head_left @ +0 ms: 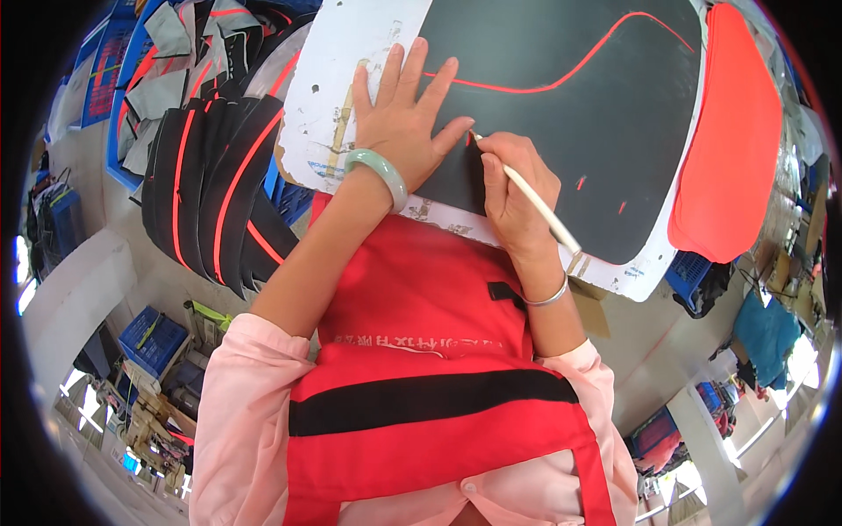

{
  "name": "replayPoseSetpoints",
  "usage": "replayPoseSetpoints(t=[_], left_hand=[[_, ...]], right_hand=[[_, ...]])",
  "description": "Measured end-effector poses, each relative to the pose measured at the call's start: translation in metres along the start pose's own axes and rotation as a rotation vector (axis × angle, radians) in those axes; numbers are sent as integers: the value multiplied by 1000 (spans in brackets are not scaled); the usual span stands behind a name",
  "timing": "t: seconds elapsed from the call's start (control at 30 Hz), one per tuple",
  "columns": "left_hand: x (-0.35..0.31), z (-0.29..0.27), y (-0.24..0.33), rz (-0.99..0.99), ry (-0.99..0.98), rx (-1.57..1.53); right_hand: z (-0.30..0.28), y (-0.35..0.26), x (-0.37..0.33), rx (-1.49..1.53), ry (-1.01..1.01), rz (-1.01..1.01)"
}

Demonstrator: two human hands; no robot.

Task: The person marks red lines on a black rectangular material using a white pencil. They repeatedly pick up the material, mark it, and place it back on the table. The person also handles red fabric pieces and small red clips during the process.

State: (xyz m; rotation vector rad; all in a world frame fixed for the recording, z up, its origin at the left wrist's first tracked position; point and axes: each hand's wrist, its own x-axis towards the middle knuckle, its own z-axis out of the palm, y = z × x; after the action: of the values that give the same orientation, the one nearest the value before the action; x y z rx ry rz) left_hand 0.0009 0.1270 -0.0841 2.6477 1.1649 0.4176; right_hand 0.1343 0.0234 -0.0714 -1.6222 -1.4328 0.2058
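My left hand point(399, 118) lies flat with fingers spread across the left edge of a black sheet point(544, 123) and the white board point(320, 96) under it. A pale green bangle point(395, 184) circles that wrist. Held in my right hand point(522, 188) is a slim cream-white pen point(542, 210). Its tip touches or hovers just above the black sheet, close to my left thumb; I cannot tell which. A wavy red line point(526, 90) runs over the upper part of the sheet, and short red marks point(581, 182) show on its lower right.
Red-orange curved pieces point(732, 131) are stacked at the board's right edge. On the left hang black strips with red lines point(206, 184), beside a blue crate point(112, 131) of grey and black scraps. Another blue crate point(151, 340) stands lower left. A red apron point(421, 298) covers my front.
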Motion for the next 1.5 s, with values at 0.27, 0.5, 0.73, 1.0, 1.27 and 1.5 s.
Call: replayPoseSetpoints(t=[0.27, 0.5, 0.73, 1.0, 1.27, 1.5], left_hand=[[2, 1, 2, 1, -13, -5], [2, 2, -1, 24, 12, 40], [3, 1, 1, 40, -18, 83], [4, 2, 0, 58, -3, 80], [2, 3, 2, 46, -18, 113], [2, 4, -2, 70, -12, 88]], right_hand=[[-21, 3, -16, 219, 143, 262], [-92, 33, -53, 124, 329, 538], [-87, 42, -52, -110, 245, 280], [-90, 43, -51, -72, 237, 234], [-103, 36, -57, 222, 395, 509], [-137, 51, -83, -30, 438, 592]])
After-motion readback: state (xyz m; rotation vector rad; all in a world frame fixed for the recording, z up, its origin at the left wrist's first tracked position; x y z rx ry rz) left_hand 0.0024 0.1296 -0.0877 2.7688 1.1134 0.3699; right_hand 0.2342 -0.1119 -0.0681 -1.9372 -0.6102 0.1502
